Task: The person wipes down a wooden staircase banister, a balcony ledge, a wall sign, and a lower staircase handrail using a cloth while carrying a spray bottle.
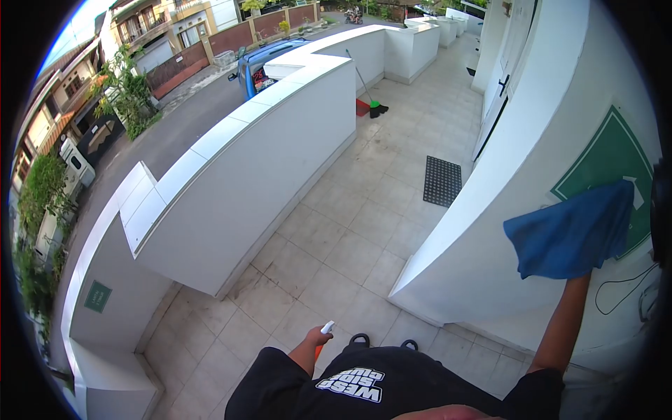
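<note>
My left hand (314, 339) is closed around a spray bottle (320, 349) with a white spray head and an orange body, low in front of me at the left. Most of the bottle is hidden behind the hand and my shirt. On the right, my raised arm reaches to the wall with a blue cloth (570, 231) draped over my right hand, whose fingers are covered. The cloth lies over the lower part of a green sign (602, 157) with a white border line, mounted on the white wall.
A low white wall (259, 168) runs along the left of the tiled walkway (336, 245). Farther on stand a broom (376, 107) and a red dustpan (362, 107). A dark doormat (442, 180) lies by the door. A black cable (616, 301) hangs at the right.
</note>
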Demonstrator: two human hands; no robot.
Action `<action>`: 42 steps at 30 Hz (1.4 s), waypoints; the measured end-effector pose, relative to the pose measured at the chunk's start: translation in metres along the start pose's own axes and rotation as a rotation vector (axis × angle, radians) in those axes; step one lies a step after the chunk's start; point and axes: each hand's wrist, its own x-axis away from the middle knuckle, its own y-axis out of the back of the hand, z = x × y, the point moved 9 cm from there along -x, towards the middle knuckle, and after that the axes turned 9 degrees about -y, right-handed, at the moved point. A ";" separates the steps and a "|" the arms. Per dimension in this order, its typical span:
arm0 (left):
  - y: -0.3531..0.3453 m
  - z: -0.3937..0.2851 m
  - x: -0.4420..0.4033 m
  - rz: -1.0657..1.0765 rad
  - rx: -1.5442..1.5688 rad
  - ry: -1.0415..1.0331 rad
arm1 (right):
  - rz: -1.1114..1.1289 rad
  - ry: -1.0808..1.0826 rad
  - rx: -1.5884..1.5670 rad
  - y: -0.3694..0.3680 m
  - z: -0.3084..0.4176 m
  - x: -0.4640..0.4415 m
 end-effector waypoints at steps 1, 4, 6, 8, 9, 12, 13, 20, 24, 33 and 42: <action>-0.003 0.002 0.000 0.005 0.008 -0.003 | 0.003 0.005 0.003 -0.001 0.003 -0.004; -0.009 0.012 0.000 0.008 0.027 0.004 | 0.004 0.020 0.007 -0.007 0.020 -0.018; -0.014 0.018 0.001 0.006 0.036 0.016 | 0.002 0.029 0.010 -0.012 0.041 -0.018; -0.016 0.022 0.007 0.042 0.040 0.071 | -0.001 0.033 0.013 0.004 0.074 -0.007; -0.015 0.021 0.008 0.038 0.043 0.073 | -0.003 0.036 0.015 0.003 0.087 -0.011; -0.014 0.020 0.009 0.072 0.000 0.099 | -0.006 0.039 0.027 0.017 0.092 0.003; -0.014 0.019 0.006 0.061 -0.007 0.071 | -0.006 0.040 0.031 0.017 0.088 0.004; -0.010 0.011 0.003 0.016 0.027 0.023 | 0.003 0.048 0.054 -0.009 0.041 -0.013; -0.014 0.008 0.009 0.056 0.048 0.061 | 0.005 0.062 0.075 0.005 0.095 -0.010; -0.019 0.007 0.003 0.077 -0.017 0.047 | 0.092 -0.004 0.016 -0.060 -0.062 -0.016; -0.017 -0.005 -0.021 0.065 -0.017 -0.037 | 0.181 -0.129 -0.069 -0.044 0.105 0.013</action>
